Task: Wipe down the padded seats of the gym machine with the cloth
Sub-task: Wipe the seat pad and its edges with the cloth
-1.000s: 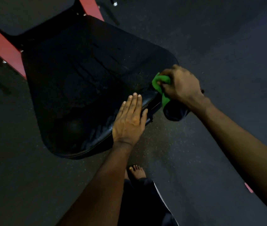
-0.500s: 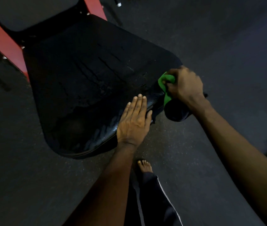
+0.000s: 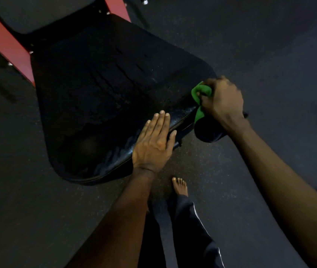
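**Green cloth (image 3: 202, 91) at padded seat (image 3: 105, 97) edge**

The right hand (image 3: 221, 101) bunches the green cloth in a curled grip against the black padded seat's right edge. The left hand (image 3: 151, 146) lies flat, fingers straight, on its near rim.

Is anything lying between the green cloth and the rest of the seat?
Only the left hand, resting flat on the seat near its edge, beside the cloth that the right hand grips.
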### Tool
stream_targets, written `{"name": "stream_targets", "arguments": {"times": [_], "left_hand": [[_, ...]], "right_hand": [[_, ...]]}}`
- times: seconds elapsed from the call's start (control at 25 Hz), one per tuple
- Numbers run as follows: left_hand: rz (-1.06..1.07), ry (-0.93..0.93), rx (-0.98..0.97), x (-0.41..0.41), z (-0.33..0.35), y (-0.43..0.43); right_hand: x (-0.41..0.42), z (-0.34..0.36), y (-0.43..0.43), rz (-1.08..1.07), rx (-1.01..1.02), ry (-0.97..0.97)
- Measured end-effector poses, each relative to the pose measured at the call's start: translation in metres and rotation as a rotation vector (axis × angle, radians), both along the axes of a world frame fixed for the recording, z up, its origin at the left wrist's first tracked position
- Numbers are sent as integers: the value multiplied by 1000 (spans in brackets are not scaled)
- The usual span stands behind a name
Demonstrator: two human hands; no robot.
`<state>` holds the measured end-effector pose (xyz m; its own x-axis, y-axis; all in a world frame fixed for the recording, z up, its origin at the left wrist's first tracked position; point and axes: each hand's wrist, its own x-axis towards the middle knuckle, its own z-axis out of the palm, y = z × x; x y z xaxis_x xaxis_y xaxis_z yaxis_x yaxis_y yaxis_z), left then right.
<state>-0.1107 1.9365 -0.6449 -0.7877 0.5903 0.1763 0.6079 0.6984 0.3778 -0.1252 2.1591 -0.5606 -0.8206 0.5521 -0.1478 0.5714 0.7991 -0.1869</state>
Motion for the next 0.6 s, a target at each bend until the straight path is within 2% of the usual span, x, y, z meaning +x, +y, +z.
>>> {"name": "stream_targets", "arguments": {"times": [0.16, 0.24, 0.32, 0.44, 0.6], "left_hand": [[21, -31, -19, 1, 3, 0], [31, -72, -38, 0, 8, 1], [39, -125, -52, -1, 14, 2], [75, -191, -20, -2, 20, 5], [38, -201, -2, -8, 28, 16]], "right_hand": [[22, 0, -39, 294, -96, 1], [22, 2, -25, 352, -121, 5], [14, -4, 8, 250, -119, 22], [17, -16, 32, 24, -138, 146], [48, -29, -10, 29, -253, 320]]}}
